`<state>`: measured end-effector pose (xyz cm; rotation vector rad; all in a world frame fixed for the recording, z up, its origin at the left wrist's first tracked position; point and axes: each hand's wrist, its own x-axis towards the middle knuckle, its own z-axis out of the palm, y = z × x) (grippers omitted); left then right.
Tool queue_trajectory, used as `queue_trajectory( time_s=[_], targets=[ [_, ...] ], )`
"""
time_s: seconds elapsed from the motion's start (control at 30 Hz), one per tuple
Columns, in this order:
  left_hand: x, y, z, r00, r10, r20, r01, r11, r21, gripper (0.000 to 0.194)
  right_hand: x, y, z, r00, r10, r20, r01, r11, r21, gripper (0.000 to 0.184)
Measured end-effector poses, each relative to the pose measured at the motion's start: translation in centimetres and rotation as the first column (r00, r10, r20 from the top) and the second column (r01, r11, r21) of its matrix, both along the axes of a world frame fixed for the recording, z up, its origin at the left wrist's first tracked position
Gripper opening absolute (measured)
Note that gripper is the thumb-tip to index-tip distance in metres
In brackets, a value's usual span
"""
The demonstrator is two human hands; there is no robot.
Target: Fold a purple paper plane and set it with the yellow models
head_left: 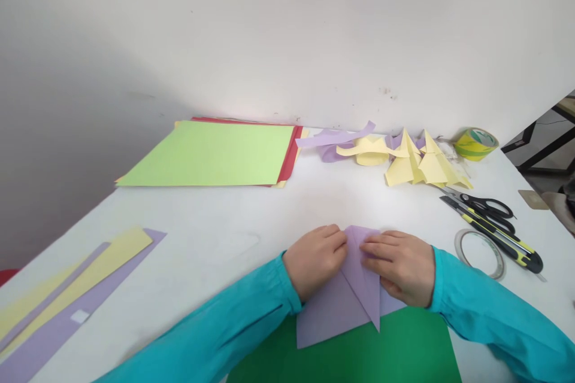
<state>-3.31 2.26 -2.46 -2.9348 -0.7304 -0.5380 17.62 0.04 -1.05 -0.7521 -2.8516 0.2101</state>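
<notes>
A sheet of purple paper point(323, 314), partly folded with a pointed flap toward me, lies over a green sheet point(404, 350) at the table's near side. My left hand point(317, 260) is closed on the paper's upper left edge, fingers curled and thumb hidden. On the right part of the folded flap, my right hand point(399, 266) presses with its fingers together, close to the upper right edge. Parts of the paper beneath both hands are hidden.
At the back left is a stack of coloured paper point(211, 152). Yellow folded shapes point(431, 161), curled strips point(371, 149) and tape point(476, 143) stand along the wall. Scissors point(489, 206), a utility knife point(498, 233) and a tape roll point(501, 263) lie right; paper strips point(112, 251) left.
</notes>
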Motion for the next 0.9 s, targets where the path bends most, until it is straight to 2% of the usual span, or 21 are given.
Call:
queue_trajectory(
  time_s=[0.17,0.27,0.37,0.5,0.6,0.73,0.8,0.9],
  targets=[
    [0.4,-3.3,-1.5,0.989,0.147,0.012,-0.147,0.976,0.158,0.027,0.4,0.0,-0.6,0.999,-0.016,-0.034,0.018,0.999,0.035,0.041],
    [0.6,-4.7,-2.0,0.976,0.213,-0.046,-0.209,0.974,0.086,0.039,0.6,-0.3,-1.3,0.998,-0.03,-0.055,0.035,0.996,0.088,0.045],
    [0.5,-5.3,-2.0,0.974,0.205,-0.092,-0.211,0.976,-0.056,0.056,0.8,-0.9,-2.1,0.996,-0.028,-0.081,0.041,0.986,0.159,0.043],
    [0.0,-4.9,-2.0,0.99,0.113,-0.088,-0.13,0.965,-0.226,0.074,1.1,-1.4,-3.1,0.988,-0.044,-0.147,0.081,0.962,0.26,0.039],
    [-0.4,-4.0,-2.2,0.999,0.035,-0.033,-0.043,0.965,-0.257,0.074,1.4,-1.3,-3.5,0.984,-0.026,-0.178,0.082,0.945,0.317,0.037],
    [-1.0,-2.9,-2.5,0.993,-0.024,0.111,0.053,0.964,-0.262,0.064,1.7,-0.4,-3.4,0.973,0.033,-0.229,0.058,0.923,0.38,0.027],
    [-1.2,-2.4,-2.5,0.976,-0.017,0.217,0.076,0.96,-0.269,0.059,1.9,0.0,-3.0,0.963,0.061,-0.264,0.04,0.932,0.36,0.026],
    [-1.4,-1.6,-2.3,0.935,0.085,0.346,0.014,0.961,-0.275,0.046,2.2,0.4,-2.4,0.928,0.035,-0.37,0.04,0.98,0.193,0.033]
  ],
)
